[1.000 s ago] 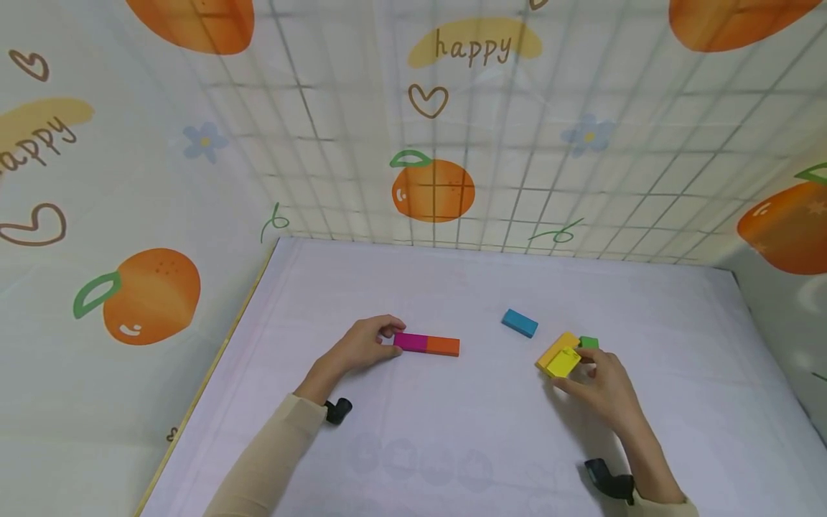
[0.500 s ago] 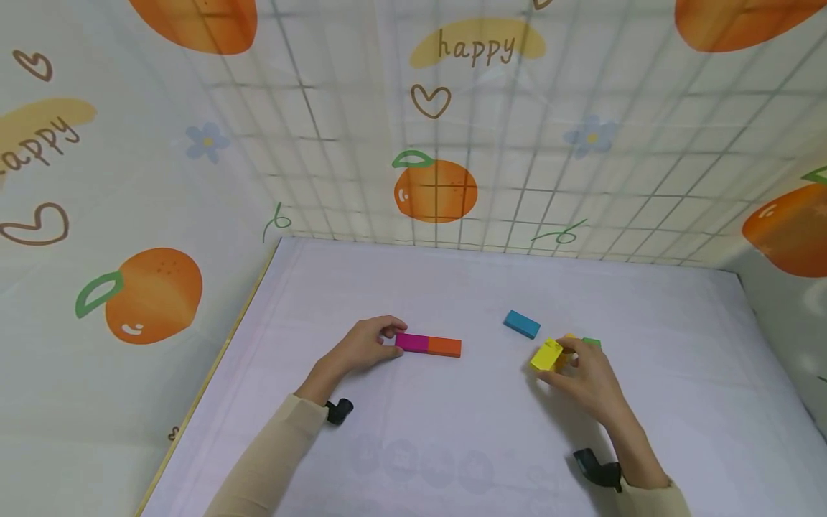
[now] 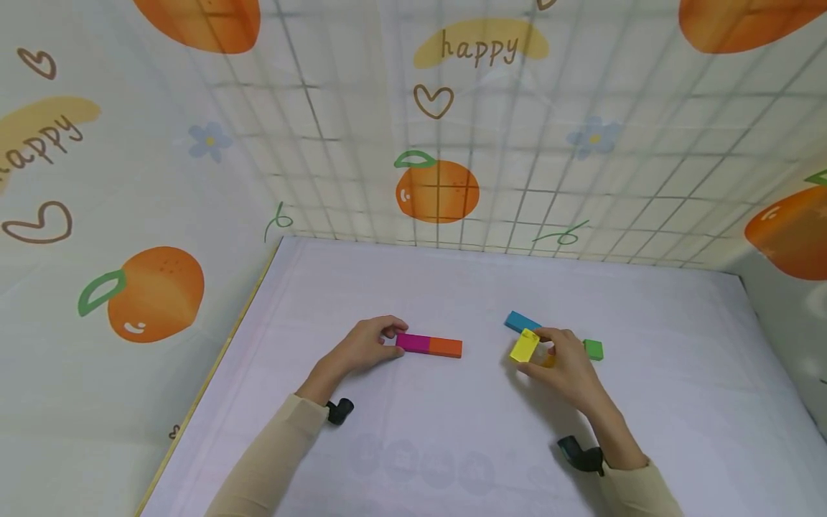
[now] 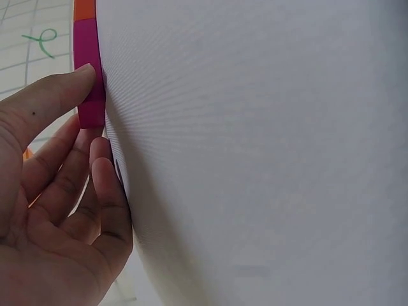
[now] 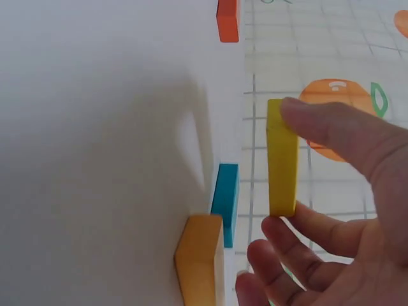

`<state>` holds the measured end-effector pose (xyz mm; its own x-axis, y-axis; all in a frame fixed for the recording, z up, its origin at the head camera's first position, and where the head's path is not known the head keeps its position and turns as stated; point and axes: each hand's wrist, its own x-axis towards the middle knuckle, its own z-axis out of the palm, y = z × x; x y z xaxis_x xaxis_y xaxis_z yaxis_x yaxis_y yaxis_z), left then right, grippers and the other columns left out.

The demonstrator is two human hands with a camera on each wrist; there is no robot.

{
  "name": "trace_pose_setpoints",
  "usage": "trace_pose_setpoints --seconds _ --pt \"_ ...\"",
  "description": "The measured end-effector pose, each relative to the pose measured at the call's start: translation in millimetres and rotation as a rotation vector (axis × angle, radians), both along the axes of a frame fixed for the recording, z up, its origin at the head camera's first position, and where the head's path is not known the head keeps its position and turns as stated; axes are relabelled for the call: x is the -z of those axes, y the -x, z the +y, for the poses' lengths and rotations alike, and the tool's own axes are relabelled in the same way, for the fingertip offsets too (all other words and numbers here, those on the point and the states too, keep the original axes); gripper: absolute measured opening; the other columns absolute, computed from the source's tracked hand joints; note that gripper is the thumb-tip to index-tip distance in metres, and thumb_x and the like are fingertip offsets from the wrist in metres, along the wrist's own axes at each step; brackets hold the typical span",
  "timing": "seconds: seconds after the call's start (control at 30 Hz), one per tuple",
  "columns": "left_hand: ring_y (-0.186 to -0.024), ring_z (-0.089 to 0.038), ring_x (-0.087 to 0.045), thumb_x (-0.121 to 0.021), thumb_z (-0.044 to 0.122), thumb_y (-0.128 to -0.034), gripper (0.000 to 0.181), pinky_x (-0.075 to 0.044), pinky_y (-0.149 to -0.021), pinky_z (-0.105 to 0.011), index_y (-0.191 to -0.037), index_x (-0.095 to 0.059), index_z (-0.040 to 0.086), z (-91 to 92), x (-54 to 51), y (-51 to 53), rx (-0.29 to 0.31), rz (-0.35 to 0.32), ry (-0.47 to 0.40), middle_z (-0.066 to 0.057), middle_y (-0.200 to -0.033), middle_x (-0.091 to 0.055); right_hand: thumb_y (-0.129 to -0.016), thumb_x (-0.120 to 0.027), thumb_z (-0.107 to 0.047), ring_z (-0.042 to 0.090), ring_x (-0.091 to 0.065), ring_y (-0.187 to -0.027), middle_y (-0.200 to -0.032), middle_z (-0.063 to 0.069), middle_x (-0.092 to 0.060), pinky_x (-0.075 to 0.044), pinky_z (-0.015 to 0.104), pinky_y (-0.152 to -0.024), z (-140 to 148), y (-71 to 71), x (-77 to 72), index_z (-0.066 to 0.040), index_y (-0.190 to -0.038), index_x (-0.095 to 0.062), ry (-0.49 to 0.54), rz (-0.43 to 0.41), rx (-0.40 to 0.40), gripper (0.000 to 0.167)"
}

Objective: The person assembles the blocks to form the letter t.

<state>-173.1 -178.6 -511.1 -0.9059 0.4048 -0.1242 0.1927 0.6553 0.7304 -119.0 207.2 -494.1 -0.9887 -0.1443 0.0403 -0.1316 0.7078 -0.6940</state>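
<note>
On the white table, a magenta block (image 3: 413, 344) and an orange block (image 3: 446, 348) lie end to end in one row. My left hand (image 3: 367, 343) pinches the magenta block's left end between thumb and fingers; the left wrist view shows the thumb (image 4: 70, 86) on its side. Raised above the table, a yellow block (image 3: 525, 346) is held between the thumb and fingertips of my right hand (image 3: 568, 362). Below that hand lies an amber block (image 5: 199, 258), mostly hidden in the head view. A blue block (image 3: 520, 322) lies just behind the yellow one.
A green block (image 3: 593, 350) lies to the right of my right hand. Behind the table (image 3: 413, 287) hangs a cloth backdrop (image 3: 349, 187) printed with oranges, and another cloth wall stands at the left edge.
My right hand has carried the yellow block leftward, away from the amber and green blocks, toward the orange block. My left hand keeps its place on the magenta block.
</note>
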Motion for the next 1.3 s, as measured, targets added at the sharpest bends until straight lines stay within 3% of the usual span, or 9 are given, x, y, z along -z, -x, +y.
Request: trace_pose_setpoints --seconds 0.93,1.3 --pt "-0.098 -0.015 -0.055 -0.082 0.014 -0.0843 0.04 -0.048 -0.086 -0.033 -0.122 -0.068 0.016 -2.0 4.5 2.1 0.007 0.016 -0.007 0.005 -0.104 -0.064 -0.078 -0.088 -0.025 0.035 -0.052 -0.105 -0.123 0.016 -0.055 -0.046 0.043 -0.084 -57.0 34.8 -1.6 -0.003 -0.133 -0.056 0.099 -0.014 -0.14 0.067" --pt "-0.098 -0.016 -0.055 -0.081 0.015 -0.0842 0.041 -0.048 -0.085 -0.033 -0.122 -0.068 0.015 -1.8 2.3 1.3 0.009 0.011 -0.007 0.004 -0.103 -0.063 -0.08 -0.086 -0.028 0.033 -0.053 -0.106 -0.125 0.015 -0.054 -0.049 0.044 -0.086 -73.6 47.2 -0.2 -0.004 -0.134 -0.057 0.086 -0.021 -0.173 0.065"
